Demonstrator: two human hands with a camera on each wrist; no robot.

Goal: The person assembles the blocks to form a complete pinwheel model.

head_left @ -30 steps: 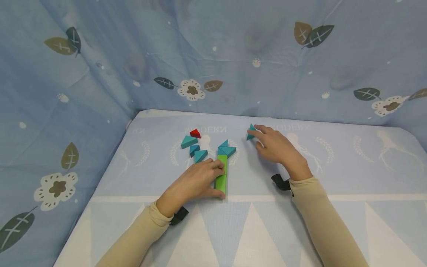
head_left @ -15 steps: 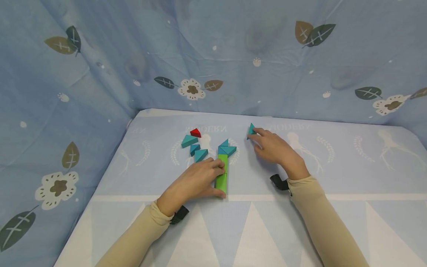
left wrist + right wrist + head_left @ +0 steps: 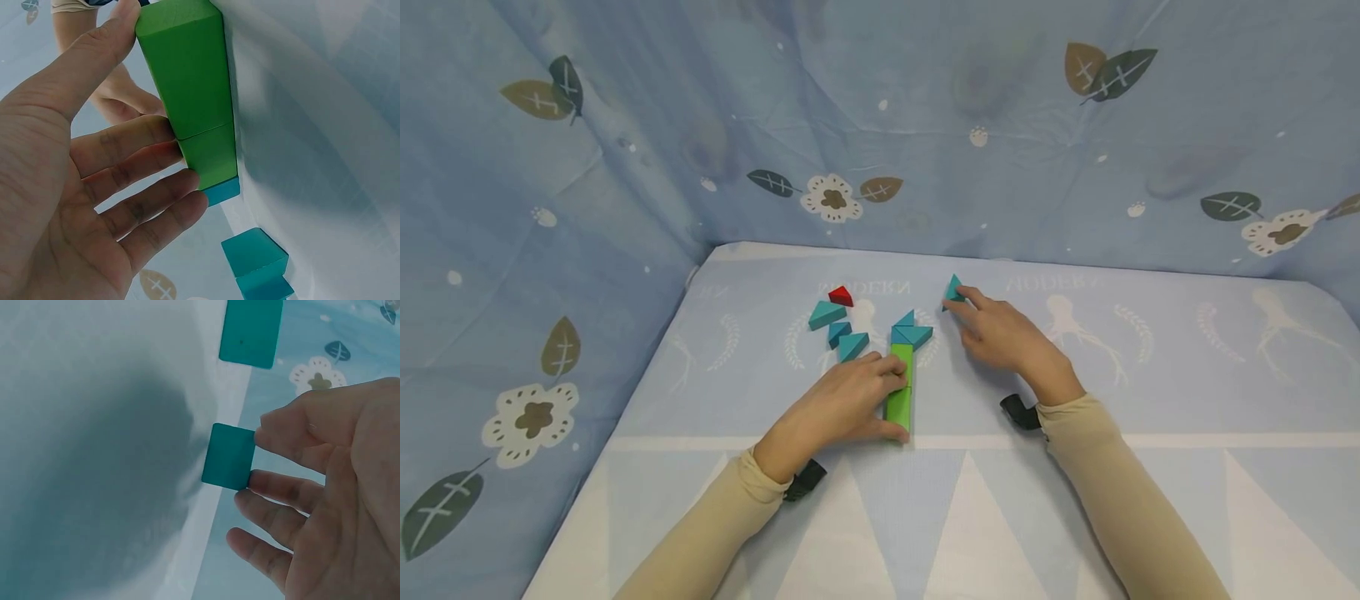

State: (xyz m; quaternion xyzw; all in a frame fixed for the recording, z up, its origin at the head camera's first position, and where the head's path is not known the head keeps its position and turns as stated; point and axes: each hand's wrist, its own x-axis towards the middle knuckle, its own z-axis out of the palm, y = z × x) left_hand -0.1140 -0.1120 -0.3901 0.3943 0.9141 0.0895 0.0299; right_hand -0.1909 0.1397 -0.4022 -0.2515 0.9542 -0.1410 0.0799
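Across the blue-and-white patterned tabletop (image 3: 1150, 500), the left hand (image 3: 837, 402), loosely spread, rests its thumb and fingertips against two green blocks (image 3: 899, 406) laid end to end. From these, joined teal pieces (image 3: 916, 336) adjoin at twelve o'clock; at one, the right hand (image 3: 1006, 337), half-curled, pinches a teal triangular block (image 3: 952, 291). At eleven lie loose teal blocks (image 3: 853, 346) and, farther, a red block (image 3: 841, 297).
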